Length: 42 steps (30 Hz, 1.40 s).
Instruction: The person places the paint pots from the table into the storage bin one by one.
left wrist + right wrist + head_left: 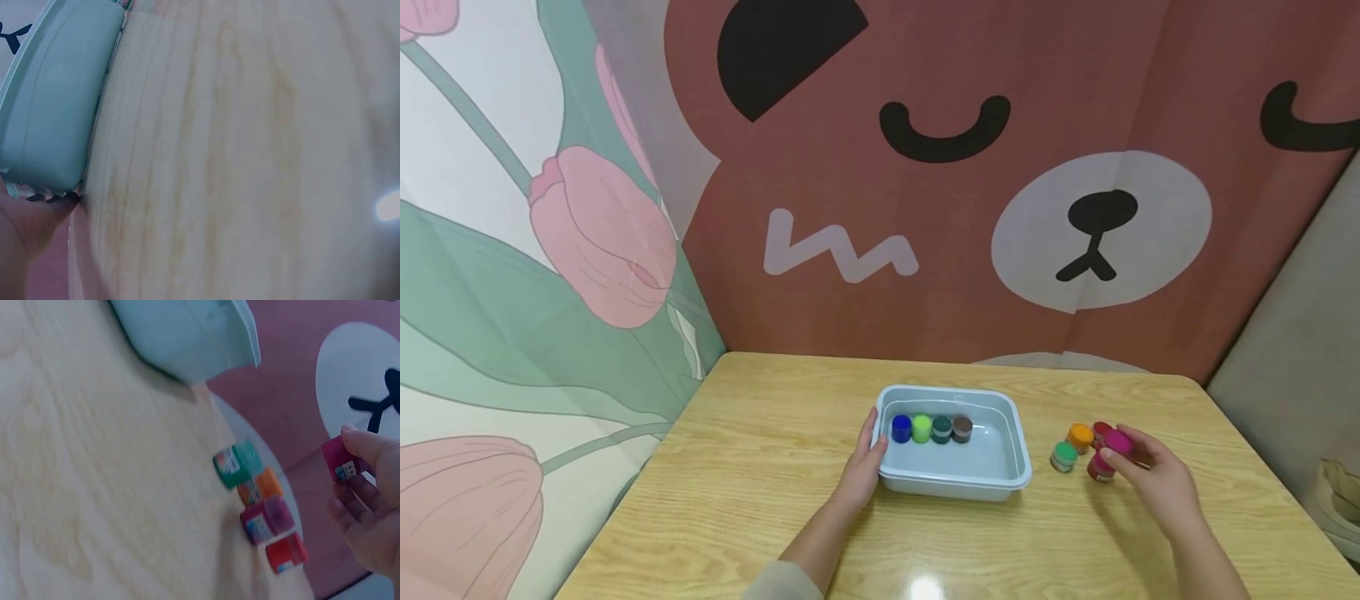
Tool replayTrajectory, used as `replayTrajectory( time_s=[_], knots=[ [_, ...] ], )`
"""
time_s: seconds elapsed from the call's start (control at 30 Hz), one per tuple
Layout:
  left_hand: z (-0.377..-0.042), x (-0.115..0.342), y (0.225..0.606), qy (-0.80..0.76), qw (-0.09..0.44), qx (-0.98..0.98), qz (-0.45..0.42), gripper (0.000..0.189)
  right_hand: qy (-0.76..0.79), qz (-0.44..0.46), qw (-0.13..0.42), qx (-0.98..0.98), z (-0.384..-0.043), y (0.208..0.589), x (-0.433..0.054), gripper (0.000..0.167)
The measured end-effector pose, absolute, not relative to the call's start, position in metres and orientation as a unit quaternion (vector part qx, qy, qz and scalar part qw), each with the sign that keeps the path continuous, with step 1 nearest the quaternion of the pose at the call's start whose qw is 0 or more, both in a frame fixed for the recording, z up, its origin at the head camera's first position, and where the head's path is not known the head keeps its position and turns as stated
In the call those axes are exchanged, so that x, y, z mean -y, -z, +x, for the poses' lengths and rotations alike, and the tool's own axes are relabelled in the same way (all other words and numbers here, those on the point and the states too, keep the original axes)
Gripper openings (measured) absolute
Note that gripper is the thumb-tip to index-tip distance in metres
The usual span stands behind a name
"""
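Note:
A light blue plastic tray (955, 483) stands on the table, and my left hand (859, 473) grips its left end by the rim. Inside the tray, small paint jars stand in a row: a blue jar (902, 429), a lime green jar (921, 429), a dark green jar (941, 430) and a brown jar (962, 429). My right hand (1165, 483) pinches a magenta paint jar (340, 460) between thumb and fingers, raised above the table. Below it stand a green jar (231, 467), an orange jar (262, 486), another magenta jar (265, 520) and a red jar (286, 553), close together.
The wooden table (760, 467) reaches back to a curtain (835, 317) with a bear print. At the left hangs a tulip-patterned cloth (482, 350). The loose jars stand to the right of the tray, a short gap away from it.

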State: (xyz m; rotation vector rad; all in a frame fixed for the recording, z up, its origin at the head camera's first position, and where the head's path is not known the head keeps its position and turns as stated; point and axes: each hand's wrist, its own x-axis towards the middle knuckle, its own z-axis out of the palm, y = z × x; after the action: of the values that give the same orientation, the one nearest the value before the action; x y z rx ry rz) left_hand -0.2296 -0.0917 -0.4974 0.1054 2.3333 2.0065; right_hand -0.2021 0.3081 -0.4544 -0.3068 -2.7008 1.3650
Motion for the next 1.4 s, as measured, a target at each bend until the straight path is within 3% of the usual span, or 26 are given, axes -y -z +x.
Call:
replayTrajectory(
  time_s=[0.6,0.9,1.4],
  knots=[
    [-0.23,0.091,0.499,-0.651,0.031,-0.758,0.032,0.055,-0.489,0.029,0.023,0.872,-0.227,0.431,-0.228,0.063],
    [-0.23,0.091,0.499,-0.654,0.027,-0.755,0.029,0.056,-0.509,0.047,-0.02,0.859,-0.238,0.431,-0.191,0.058],
    [-0.231,0.092,0.5,-0.654,0.025,-0.756,0.034,0.056,-0.53,0.082,-0.044,0.843,-0.259,0.435,-0.139,0.052]
  ],
)
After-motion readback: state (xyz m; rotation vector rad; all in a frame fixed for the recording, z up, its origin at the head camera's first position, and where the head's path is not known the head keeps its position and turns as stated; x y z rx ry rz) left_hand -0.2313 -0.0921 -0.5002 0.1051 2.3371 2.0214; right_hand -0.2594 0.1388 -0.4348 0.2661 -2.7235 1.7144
